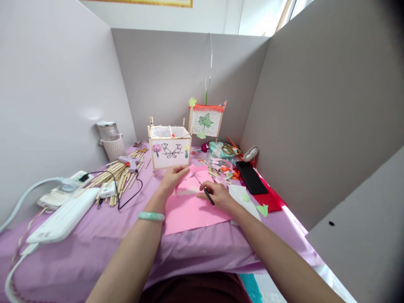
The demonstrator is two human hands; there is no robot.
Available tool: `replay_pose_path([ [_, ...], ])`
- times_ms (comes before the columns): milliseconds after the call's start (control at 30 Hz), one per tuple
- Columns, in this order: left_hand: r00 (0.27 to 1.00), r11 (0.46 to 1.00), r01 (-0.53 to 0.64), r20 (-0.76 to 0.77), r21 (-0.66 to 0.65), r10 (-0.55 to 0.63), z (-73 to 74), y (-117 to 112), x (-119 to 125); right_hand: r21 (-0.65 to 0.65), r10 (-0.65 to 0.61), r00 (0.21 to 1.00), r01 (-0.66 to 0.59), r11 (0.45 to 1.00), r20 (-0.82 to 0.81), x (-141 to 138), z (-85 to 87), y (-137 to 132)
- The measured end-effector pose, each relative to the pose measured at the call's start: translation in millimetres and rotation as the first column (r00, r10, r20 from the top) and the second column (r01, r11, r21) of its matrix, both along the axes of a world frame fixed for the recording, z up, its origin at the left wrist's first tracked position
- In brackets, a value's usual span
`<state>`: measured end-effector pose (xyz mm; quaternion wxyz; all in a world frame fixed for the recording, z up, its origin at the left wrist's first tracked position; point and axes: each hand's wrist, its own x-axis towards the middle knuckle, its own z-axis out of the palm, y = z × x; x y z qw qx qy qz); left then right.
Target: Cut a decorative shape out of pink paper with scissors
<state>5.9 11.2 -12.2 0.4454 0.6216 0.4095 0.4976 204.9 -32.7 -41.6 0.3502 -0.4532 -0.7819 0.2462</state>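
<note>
Between the fingers of my left hand (174,179) is a small piece of pink paper (191,169), pinched near its edge. My right hand (217,195) is closed round scissors with dark handles (208,196); their blades point up and left toward the pink piece. Whether the blades touch the paper I cannot tell. Both hands are above a larger pink sheet (195,214) lying on the purple cloth. Just behind stands a stick-framed paper lantern (170,153) with two birds drawn on it. Farther back is a second lantern (205,122) with a green leaf drawing and red fringe.
Wooden sticks (110,179) and a glue gun (129,162) lie at left, near a power strip (59,191), a white power bank (65,214) and a glass jar (110,141). At right are a black phone (251,177), white paper (240,198) and green cutouts (262,209). Grey panels surround the table.
</note>
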Motion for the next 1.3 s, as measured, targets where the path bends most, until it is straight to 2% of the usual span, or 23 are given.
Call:
replay_pose_path([
  [367, 0.999, 1.000, 0.000, 0.040, -0.024, 0.001, 1.7, -1.4, 1.0, 0.035, -0.022, 1.000, 0.021, 0.999, 0.010, -0.4, 0.7, 0.0],
  [900, 1.000, 1.000, -0.005, -0.016, -0.009, 0.005, 2.9, -2.9, 1.3, 0.054, -0.031, 0.999, 0.029, 0.998, 0.032, -0.6, 0.7, 0.0],
  [1300, 1.000, 1.000, 0.002, 0.005, -0.030, -0.002, 1.0, -1.2, 0.5, 0.071, -0.055, 0.998, 0.053, 0.996, 0.028, 0.2, -0.2, 0.7],
])
